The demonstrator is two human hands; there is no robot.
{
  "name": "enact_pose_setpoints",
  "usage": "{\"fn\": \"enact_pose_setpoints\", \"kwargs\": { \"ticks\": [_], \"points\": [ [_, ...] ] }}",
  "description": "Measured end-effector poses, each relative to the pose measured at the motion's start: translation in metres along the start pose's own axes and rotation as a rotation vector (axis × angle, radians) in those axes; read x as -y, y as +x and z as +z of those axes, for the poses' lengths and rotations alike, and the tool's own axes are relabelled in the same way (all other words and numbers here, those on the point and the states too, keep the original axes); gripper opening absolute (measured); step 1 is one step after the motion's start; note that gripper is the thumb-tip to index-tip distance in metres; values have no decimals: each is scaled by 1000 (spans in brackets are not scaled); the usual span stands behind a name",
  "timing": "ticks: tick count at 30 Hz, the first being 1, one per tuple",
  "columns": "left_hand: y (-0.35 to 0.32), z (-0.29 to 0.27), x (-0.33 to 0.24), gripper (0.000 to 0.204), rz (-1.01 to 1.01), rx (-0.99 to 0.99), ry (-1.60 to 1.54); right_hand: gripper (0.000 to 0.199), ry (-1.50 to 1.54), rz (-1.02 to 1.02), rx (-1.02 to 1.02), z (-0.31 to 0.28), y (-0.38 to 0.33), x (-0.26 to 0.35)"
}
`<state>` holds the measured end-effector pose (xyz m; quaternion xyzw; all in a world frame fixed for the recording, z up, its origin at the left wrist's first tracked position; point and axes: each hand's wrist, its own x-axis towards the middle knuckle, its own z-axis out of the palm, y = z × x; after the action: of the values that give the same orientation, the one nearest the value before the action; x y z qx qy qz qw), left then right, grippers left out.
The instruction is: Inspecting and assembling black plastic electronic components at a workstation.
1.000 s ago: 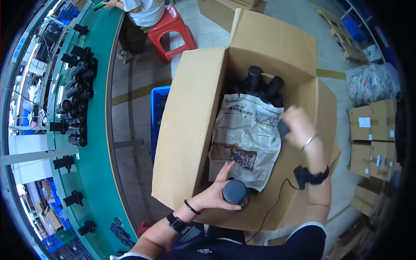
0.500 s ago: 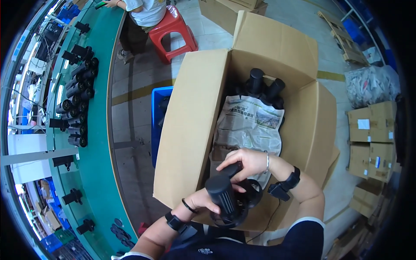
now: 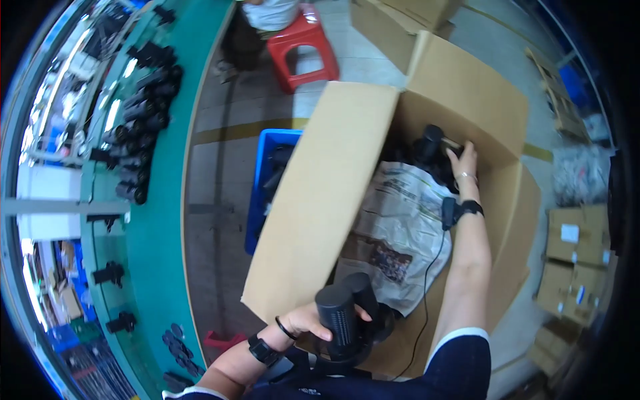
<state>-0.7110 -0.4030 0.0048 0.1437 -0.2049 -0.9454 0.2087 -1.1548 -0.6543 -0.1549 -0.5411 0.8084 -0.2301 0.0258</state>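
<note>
One black part [image 3: 341,319] is out of the box [image 3: 347,193], held at the lower centre of the frame by the left hand [image 3: 308,321], whose fingers wrap around its ribbed barrel. Right hand [image 3: 465,162] reaches deep into the box at upper right, fingers spread and touching another black part [image 3: 430,141] among several packed at the far end. Crumpled newspaper [image 3: 407,227] covers the middle of the box, so how many parts lie under it cannot be told. Many similar black parts [image 3: 143,93] already stand in rows on the green surface [image 3: 153,220] at upper left. Judging from this, unpacking is underway: a good batch is set out, one part is in hand, and at least a few stay in the box.
</note>
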Motion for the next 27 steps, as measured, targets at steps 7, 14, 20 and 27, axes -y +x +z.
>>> {"fn": "enact_pose_setpoints", "kwargs": {
  "ticks": [7, 14, 20, 27],
  "points": [
    [-25, 8, -10, 79, -19, -57, -15, 57, -449, -306, 73, 14, -30, 63],
    [-45, 0, -2, 79, 14, -85, -13, 77, -543, -206, 220, -5, -4, 120],
    [-59, 13, 0, 78, 96, -104, 32, 74, -577, 59, 362, -9, 6, 149],
    [-121, 48, -8, 75, 243, -91, 80, 64, -216, 32, 179, -123, -55, 128]
  ]
}}
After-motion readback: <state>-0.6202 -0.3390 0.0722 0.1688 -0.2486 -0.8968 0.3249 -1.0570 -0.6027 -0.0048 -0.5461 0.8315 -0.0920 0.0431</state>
